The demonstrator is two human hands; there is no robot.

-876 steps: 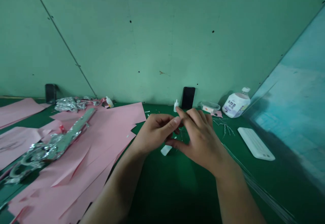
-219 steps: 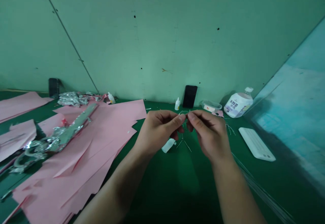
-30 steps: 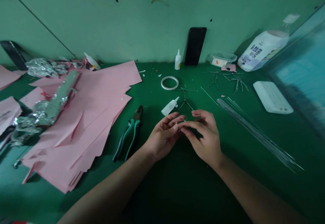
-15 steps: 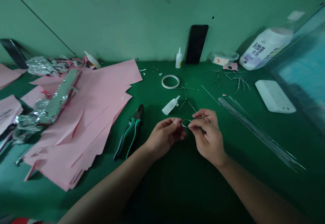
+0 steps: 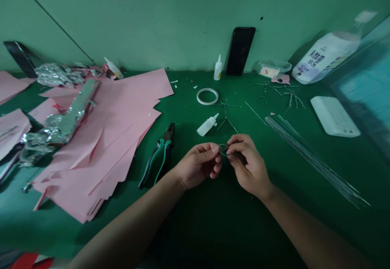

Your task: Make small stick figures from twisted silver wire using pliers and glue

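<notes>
A small loop of thin wire is stretched between my two hands above the green table. My left hand pinches its left side between thumb and index finger. On the right side, my right hand grips it with thumb and fingertips, which hide part of the wire. Just beyond the hands lie a stick figure of twisted wire and a small white glue bottle on its side. Pliers with green and black handles rest to the left of my left hand.
Pink paper sheets and crumpled foil cover the left. A tape roll, an upright glue bottle and a phone stand farther back. To the right are straight wires, a white box and a large bottle.
My right hand's fingers have drawn closer together around the wire loop, which now appears turned and narrower. The whole view has shifted slightly, moving the table's things a little to the right.
</notes>
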